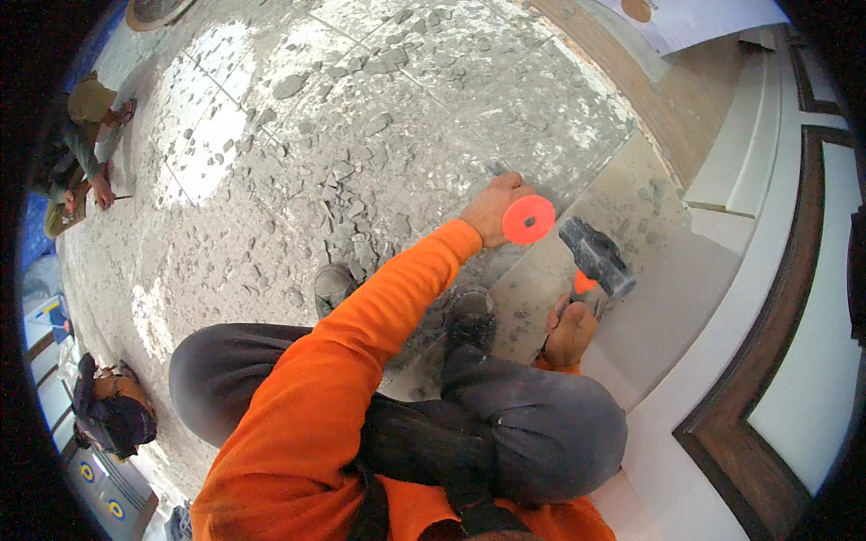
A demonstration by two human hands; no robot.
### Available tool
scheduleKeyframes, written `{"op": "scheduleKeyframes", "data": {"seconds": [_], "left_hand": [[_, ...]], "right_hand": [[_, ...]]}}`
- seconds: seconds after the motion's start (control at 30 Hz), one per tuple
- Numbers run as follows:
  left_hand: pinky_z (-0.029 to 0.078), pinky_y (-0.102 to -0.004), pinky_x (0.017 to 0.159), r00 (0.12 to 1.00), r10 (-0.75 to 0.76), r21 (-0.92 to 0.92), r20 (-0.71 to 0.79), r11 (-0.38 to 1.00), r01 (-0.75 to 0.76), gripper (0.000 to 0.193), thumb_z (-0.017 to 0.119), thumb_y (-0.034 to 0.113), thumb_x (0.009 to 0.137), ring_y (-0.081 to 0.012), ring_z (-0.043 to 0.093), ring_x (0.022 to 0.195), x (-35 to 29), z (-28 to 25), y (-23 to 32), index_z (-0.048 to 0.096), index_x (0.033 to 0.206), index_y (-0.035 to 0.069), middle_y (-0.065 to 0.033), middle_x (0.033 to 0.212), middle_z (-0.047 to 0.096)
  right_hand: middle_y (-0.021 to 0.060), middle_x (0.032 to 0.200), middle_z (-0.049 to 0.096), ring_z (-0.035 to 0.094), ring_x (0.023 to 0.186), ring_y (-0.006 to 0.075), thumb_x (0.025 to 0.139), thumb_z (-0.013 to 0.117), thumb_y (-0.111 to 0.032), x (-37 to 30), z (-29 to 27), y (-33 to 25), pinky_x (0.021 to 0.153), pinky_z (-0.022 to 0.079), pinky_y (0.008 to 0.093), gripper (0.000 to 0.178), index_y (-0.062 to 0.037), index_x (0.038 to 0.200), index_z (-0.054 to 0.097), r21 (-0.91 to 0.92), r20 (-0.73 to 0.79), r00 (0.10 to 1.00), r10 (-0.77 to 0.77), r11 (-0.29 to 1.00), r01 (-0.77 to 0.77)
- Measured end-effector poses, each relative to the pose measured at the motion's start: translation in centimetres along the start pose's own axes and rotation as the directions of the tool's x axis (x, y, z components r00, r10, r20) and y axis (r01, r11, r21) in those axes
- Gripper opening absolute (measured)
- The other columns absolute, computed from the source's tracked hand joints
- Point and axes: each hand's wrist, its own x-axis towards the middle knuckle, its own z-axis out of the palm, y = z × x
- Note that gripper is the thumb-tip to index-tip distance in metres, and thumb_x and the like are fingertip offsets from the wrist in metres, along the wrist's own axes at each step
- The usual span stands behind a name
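Note:
My left hand (pixel 492 209) is closed around a chisel with a round, bright orange-red hand guard (pixel 516 230). The chisel's metal blade (pixel 496 169) points away from me, low over the grey, rubble-strewn floor. To the right, my right hand (pixel 570 332) grips the handle of a club hammer (pixel 597 258). Its black, dusty head is raised beside the guard, apart from it, and a bit of orange shows just below the head. My fingers cover most of the handle.
Broken grey chips (pixel 347 171) lie over the tiled floor (pixel 207 117). A white wall with dark wood trim (pixel 776 361) curves along the right. At far left another person's hand (pixel 102 192) works low down. A dark and brown bag-like bundle (pixel 117 410) stands at lower left.

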Motion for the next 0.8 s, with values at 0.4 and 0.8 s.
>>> {"op": "scheduleKeyframes", "data": {"seconds": [0.4, 0.8], "left_hand": [[0.052, -0.0417, 0.084, 0.993, 0.007, -0.024, -0.115, 1.0, -0.01, 0.023, 0.067, 0.031, 0.081, -0.0311, 0.057, 0.095, 1.4, -0.8, -0.2, 0.067, 0.097, 0.015, -0.0066, 0.098, 0.064], [0.053, -0.0424, 0.085, 0.999, 0.01, -0.019, -0.041, 1.0, -0.011, 0.022, 0.067, 0.029, 0.081, -0.0306, 0.057, 0.097, 2.4, -0.1, 0.0, 0.066, 0.098, 0.015, -0.0047, 0.099, 0.063]], "right_hand": [[0.0045, 0.065, 0.058, 0.055, 0.059, 0.0164, 0.1, 0.056, -0.021, 2.2, 1.0, 1.8, 0.056, 0.045, 0.0337, 0.026, 0.003, 0.103, 0.065, -0.304, 0.043, 0.925, -0.378, 0.877, 0.373], [0.0047, 0.072, 0.057, 0.054, 0.062, 0.0168, 0.099, 0.059, -0.024, 1.5, -1.1, 7.9, 0.057, 0.043, 0.0323, 0.028, 0.0034, 0.102, 0.064, -0.408, 0.076, 0.796, -0.6, 0.71, 0.574]]}}
